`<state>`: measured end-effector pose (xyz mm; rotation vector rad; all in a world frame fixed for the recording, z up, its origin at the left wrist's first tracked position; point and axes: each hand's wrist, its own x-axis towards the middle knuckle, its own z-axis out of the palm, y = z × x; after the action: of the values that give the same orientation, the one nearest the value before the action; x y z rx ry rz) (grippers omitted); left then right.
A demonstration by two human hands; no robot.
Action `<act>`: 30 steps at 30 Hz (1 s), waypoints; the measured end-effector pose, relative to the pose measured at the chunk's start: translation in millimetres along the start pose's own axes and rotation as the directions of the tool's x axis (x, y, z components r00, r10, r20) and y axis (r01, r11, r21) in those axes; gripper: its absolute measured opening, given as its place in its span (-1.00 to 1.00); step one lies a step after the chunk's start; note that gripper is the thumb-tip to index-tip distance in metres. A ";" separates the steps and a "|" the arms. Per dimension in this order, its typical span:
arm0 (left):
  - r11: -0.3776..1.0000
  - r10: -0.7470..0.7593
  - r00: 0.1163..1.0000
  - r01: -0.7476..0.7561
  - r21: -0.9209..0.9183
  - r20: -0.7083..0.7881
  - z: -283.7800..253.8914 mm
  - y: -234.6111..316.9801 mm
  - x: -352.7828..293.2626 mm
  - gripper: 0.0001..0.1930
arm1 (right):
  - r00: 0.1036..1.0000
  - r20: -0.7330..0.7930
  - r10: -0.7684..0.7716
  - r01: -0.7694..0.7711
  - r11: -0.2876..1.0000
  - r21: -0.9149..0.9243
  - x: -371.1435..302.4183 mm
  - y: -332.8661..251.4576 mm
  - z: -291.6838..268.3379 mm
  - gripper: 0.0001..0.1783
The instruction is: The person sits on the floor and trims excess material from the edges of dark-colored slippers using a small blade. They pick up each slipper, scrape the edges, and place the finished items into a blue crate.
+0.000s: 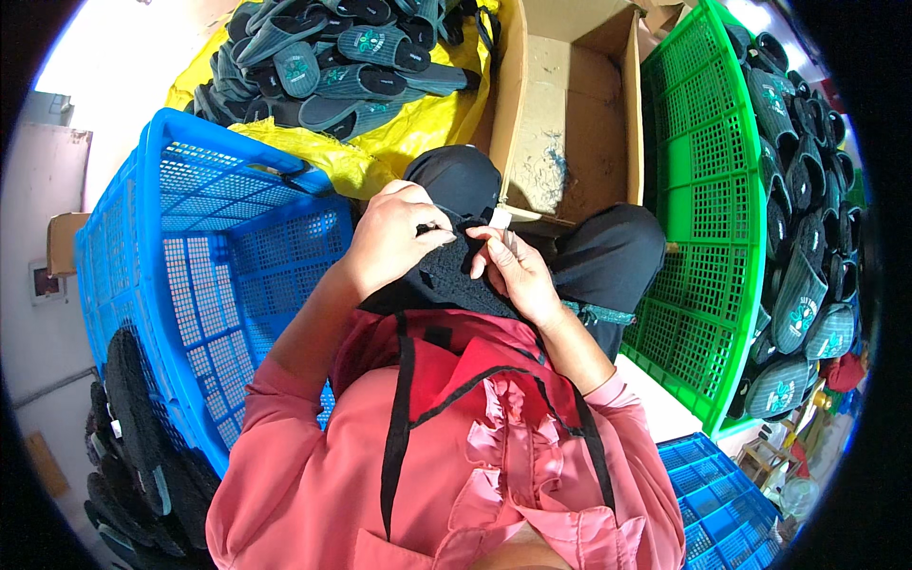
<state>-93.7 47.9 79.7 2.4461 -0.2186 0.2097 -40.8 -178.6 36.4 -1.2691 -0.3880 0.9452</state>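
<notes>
A black, fuzzy-lined slipper [451, 275] lies in my lap between my two hands, hard to tell from my black trousers. My left hand [389, 237] is closed, thumb and fingers pinched at its far edge. From the other side my right hand [513, 273] grips it, fingers curled in against the dark fabric. A small white tag [501, 218] sticks up by my right fingertips. Whether a thread or small tool is between the fingers, I cannot tell.
A blue crate [152, 171] stands at my left, with black slippers [142, 418] beside it. Ahead are a yellow sack [446, 123] heaped with grey-green slippers [351, 81] and an open cardboard box [513, 133]. A green crate [703, 218] rises at my right, more slippers [798, 294] beyond.
</notes>
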 end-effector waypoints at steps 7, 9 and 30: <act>0.992 -0.100 0.995 0.099 -0.079 0.001 3.6 0.0 1.1 -0.92 | 0.999 -0.021 0.041 -0.043 0.994 -0.102 0.2 -3.1 0.3 -0.58; 0.986 -0.119 0.993 0.119 -0.117 0.009 5.6 -3.9 0.3 -0.94 | 1.000 -0.017 0.022 -0.024 0.994 -0.111 0.8 -2.9 1.0 -0.58; 0.992 -0.007 0.997 0.017 -0.127 0.077 4.6 -3.3 1.2 -0.90 | 0.998 -0.024 -0.066 0.059 0.976 -0.208 3.7 17.6 7.9 -0.82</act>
<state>-91.4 47.4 74.3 2.3302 -0.2433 0.0941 -51.1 -170.7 21.6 -1.4506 -0.5098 0.8469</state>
